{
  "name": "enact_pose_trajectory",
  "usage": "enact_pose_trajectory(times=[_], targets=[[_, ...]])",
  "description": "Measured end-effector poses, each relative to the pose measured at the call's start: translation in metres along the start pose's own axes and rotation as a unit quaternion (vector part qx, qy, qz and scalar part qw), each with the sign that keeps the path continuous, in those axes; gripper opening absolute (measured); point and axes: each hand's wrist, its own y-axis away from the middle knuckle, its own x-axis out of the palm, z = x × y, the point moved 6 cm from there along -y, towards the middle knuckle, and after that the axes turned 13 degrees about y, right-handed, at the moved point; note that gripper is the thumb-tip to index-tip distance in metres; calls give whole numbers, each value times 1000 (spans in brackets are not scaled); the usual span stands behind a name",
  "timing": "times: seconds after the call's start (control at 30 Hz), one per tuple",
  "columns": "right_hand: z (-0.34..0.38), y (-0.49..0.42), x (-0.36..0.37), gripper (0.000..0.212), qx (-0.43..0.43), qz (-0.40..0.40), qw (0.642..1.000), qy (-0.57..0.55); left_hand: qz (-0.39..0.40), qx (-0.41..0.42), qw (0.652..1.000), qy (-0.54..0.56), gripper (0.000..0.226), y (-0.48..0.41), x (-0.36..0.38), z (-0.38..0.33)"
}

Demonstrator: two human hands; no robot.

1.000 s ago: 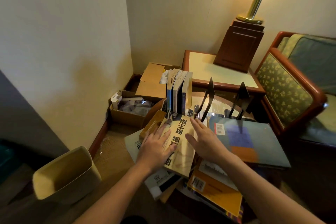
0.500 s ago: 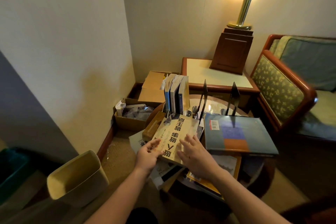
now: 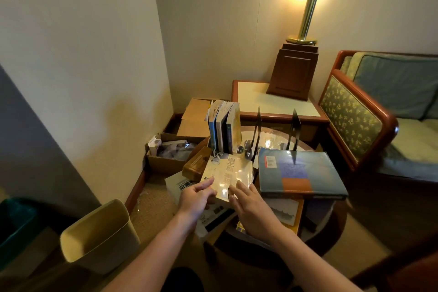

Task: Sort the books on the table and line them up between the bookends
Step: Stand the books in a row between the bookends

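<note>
A cream book with large dark characters [image 3: 228, 174] lies on the pile, its near edge lifted. My left hand [image 3: 196, 198] pinches its near left corner. My right hand [image 3: 251, 208] rests with spread fingers at its near right corner. Behind it several books [image 3: 224, 125] stand upright at the left of the round glass table [image 3: 272, 142]. Two black bookends [image 3: 257, 130] [image 3: 295, 129] stand apart to their right. A large blue book with an orange patch [image 3: 298, 173] lies flat on the right. A brown book [image 3: 196, 163] and more books lie below.
Open cardboard boxes [image 3: 170, 149] sit on the floor by the wall at left. A beige waste bin [image 3: 99, 232] stands near left. Behind the table is a side table [image 3: 256, 97] with a lamp base [image 3: 294, 69]. A wooden armchair [image 3: 369, 111] is on the right.
Both hands have slid back to the cream book's near edge, and the left hand has taken hold of its corner. The camera has pulled back and tilted up.
</note>
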Motion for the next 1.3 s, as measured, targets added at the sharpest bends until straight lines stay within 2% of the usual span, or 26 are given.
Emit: enact_pose_trajectory(times=[0.1,0.17,0.27,0.5,0.63,0.77,0.8,0.9,1.07,1.17,1.3], targets=[[4,10,-6,84,1,32,999,-18,-14,9,1000,5,34,5,-1,-7],[6,15,-10,84,0,33,999,-4,-19,19,1000,2,33,8,-1,-15],[18,20,-25,74,-53,-60,994,69,-14,42,998,-40,32,14,3,-33],[34,25,-61,71,-109,-230,967,35,54,131,979,-148,36,23,15,-84],[37,24,-88,72,-109,-260,960,-3,65,209,944,-245,58,28,29,-101],[34,23,-116,65,-107,-305,945,-52,88,275,928,-234,65,32,48,-109],[31,22,-122,64,-100,-310,943,-66,90,291,918,-256,63,30,53,-109],[15,21,-137,62,-42,-304,941,-144,107,348,849,-382,66,21,74,-102],[-13,27,-146,53,34,-265,934,-238,149,339,854,-366,60,16,99,-85],[-34,26,-144,48,70,-246,911,-323,177,295,865,-364,60,7,104,-67],[-57,20,-130,41,138,-229,887,-376,184,234,833,-467,58,-19,102,-45]])
